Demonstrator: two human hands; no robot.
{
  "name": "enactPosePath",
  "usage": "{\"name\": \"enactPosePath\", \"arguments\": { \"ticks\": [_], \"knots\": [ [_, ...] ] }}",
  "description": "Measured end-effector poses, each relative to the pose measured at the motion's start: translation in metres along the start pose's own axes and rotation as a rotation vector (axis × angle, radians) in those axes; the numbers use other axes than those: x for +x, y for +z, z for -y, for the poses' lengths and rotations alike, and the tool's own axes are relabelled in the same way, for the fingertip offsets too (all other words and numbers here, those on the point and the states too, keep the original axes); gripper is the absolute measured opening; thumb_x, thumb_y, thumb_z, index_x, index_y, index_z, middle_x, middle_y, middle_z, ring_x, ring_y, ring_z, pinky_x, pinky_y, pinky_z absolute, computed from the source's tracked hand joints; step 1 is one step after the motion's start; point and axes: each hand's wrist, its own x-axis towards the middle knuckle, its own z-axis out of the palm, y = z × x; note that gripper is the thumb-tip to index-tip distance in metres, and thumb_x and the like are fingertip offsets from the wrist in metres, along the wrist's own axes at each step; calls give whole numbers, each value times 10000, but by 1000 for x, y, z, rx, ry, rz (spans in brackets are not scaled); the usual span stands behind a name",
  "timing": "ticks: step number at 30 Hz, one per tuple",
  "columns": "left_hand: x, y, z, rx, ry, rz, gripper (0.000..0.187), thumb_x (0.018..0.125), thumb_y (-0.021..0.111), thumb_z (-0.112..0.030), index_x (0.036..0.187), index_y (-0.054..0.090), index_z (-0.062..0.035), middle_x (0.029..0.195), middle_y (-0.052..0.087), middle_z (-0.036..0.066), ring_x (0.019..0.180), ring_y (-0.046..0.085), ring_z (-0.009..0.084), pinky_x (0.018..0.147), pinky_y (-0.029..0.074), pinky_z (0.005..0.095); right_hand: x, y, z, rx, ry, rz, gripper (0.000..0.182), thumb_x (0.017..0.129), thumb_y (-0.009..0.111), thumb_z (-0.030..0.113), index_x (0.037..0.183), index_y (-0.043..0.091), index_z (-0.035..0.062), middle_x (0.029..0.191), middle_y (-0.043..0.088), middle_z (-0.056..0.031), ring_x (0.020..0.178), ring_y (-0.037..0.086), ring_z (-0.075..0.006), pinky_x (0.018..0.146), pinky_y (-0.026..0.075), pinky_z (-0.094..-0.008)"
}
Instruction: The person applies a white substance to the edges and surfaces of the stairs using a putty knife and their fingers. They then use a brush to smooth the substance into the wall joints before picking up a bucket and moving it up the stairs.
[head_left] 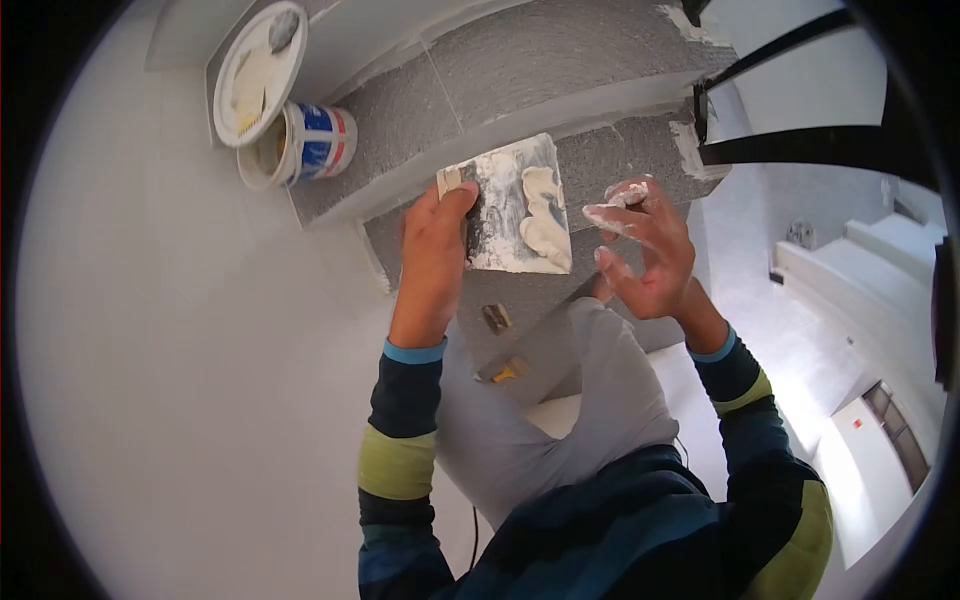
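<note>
My left hand (437, 245) grips the left edge of a wide flat putty blade (515, 205), held face up over grey speckled stair steps (560, 70). A lump of off-white filler (543, 222) sits on the right part of the blade. My right hand (648, 250) hovers just right of the blade with fingers spread. White filler is smeared on its fingertips. It holds nothing.
A tub of filler (300, 145) lies on its side on an upper step at the left, its lid (260, 72) leaning beside it. A small scraper (497, 318) and a yellow-handled tool (505, 372) lie on the lower step. A white wall (180, 380) rises left; black railing (790, 148) right.
</note>
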Motion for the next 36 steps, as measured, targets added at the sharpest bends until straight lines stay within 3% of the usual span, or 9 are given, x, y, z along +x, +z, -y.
{"name": "enactPosePath", "arguments": {
  "ticks": [11, 13, 17, 19, 21, 26, 29, 33, 36],
  "knots": [
    [83, -23, -11, -88, -191, 240, 213, 864, 470, -147, 982, 548, 13, 923, 580, 53, 805, 571, 116, 723, 455, 251, 29, 34, -20, -180, 25, -81, 456, 571, 534, -53, 958, 685, 133, 879, 516, -126, 694, 497, -200, 557, 421, -265],
    [94, -28, -9, -57, -240, 226, 226, 856, 486, -148, 1012, 530, 9, 942, 591, 73, 826, 601, 163, 732, 490, 308, 30, 40, -24, -222, 28, -36, 455, 552, 545, -40, 944, 687, 144, 887, 520, -126, 698, 493, -217, 593, 422, -300],
    [101, -20, -12, -90, -312, 248, 221, 850, 509, -162, 999, 540, -1, 930, 594, 74, 818, 600, 165, 735, 489, 312, 25, 45, -32, -346, -24, -143, 415, 551, 553, -18, 908, 689, 145, 883, 520, -115, 714, 489, -231, 653, 415, -338],
    [103, -14, -9, -134, -354, 179, 215, 847, 521, -175, 980, 545, -8, 893, 602, 67, 792, 606, 162, 681, 498, 294, 16, 45, -39, -126, 30, -183, 363, 600, 554, 2, 921, 675, 120, 895, 518, -114, 749, 499, -236, 719, 407, -355],
    [114, -2, -10, -207, -392, 90, 180, 860, 500, -206, 913, 549, -41, 698, 551, 11, 564, 493, 100, 470, 407, 216, 15, 32, -71, -26, 87, -336, 357, 631, 551, 10, 957, 659, 107, 914, 521, -110, 762, 507, -226, 728, 413, -348],
    [113, -21, 19, -258, -408, 44, 168, 877, 465, -193, 907, 548, -50, 620, 489, -4, 526, 435, 87, 455, 351, 206, -5, 47, -209, 136, 242, -897, 437, 719, 542, 47, 1156, 535, 55, 1005, 534, -85, 905, 554, -207, 814, 450, -341],
    [114, -31, 21, -294, -479, 176, 183, 882, 451, -200, 912, 545, -46, 611, 504, 1, 522, 433, 87, 463, 359, 217, -6, 34, -272, -21, 319, -906, 468, 792, 513, -21, 1252, 437, 14, 1146, 506, -106, 1056, 521, -201, 928, 425, -348],
    [117, -36, 20, -191, -447, 282, 205, 889, 416, -204, 976, 504, -40, 617, 545, 35, 518, 444, 104, 472, 375, 236, 13, 18, -322, -73, 197, -1109, 478, 737, 522, 27, 1212, 491, 64, 1029, 523, -107, 960, 530, -244, 862, 437, -356],
    [121, -42, 23, -157, -431, 265, 203, 888, 413, -192, 995, 489, -37, 615, 548, 47, 519, 453, 115, 478, 384, 238, 23, 1, -333, -228, 152, -1028, 498, 787, 530, 12, 1274, 426, 47, 1082, 503, -106, 1043, 530, -223, 937, 423, -346]
  ]
}}
